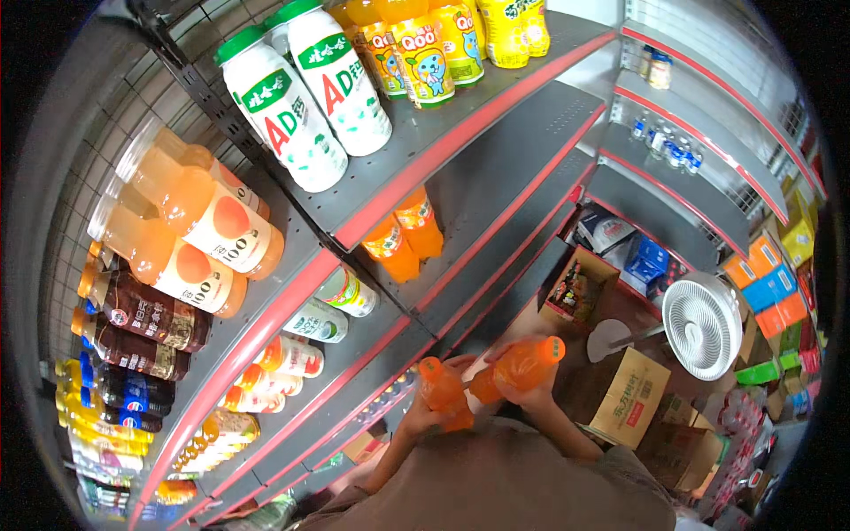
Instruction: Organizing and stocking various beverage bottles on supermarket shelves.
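My left hand point(425, 415) is wrapped around a plastic bottle of orange drink point(443, 385) with an orange cap. In my right hand point(531, 393) is a larger-looking orange drink bottle point(514, 365), its cap tilted up to the right. Both bottles are held in front of my chest, close together. Before me on a grey metal shelf with a red front strip point(495, 229), two orange soda bottles point(392, 249) stand side by side. One shelf up are white AD milk drink bottles point(285, 113) with green caps and yellow Qoo bottles point(422, 60).
Peach-coloured drink bottles point(219, 222) and dark Pepsi bottles point(136, 391) fill shelves at left. On the floor at right stand a white fan point(702, 325), an open carton point(627, 398) and a box of small items point(574, 289). Water bottles point(674, 147) sit on the far shelves.
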`<state>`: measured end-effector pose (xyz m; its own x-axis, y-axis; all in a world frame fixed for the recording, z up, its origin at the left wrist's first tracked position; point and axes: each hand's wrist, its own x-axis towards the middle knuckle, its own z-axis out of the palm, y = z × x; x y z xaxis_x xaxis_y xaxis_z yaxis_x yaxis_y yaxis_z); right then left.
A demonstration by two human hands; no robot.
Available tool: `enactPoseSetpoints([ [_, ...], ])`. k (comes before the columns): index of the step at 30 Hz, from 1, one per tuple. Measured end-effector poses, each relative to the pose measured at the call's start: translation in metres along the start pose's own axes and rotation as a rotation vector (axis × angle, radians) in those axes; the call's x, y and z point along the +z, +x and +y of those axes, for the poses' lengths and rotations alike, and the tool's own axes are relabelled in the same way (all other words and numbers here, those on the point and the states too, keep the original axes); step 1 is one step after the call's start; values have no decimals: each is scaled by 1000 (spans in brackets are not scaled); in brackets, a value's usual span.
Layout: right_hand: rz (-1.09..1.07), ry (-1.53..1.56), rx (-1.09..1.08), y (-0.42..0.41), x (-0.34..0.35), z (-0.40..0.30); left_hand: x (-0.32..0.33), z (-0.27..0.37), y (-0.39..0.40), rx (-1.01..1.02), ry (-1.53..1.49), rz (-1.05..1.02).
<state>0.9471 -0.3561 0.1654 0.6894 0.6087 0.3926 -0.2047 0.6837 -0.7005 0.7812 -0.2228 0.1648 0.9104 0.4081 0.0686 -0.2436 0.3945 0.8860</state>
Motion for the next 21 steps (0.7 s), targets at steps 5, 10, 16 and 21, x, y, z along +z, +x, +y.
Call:
enactPoseSetpoints([
  [5,-174,-380,31,37,-13,3,11,-11,15,-92,23,-95],
  [10,-129,-142,123,59,17,-5,11,2,22,-74,34,21],
  [16,-216,-515,260,58,4,21,-14,-33,30,54,267,141],
  [21,-125,-411,482,49,-40,38,-8,-32,48,-76,234,178],
])
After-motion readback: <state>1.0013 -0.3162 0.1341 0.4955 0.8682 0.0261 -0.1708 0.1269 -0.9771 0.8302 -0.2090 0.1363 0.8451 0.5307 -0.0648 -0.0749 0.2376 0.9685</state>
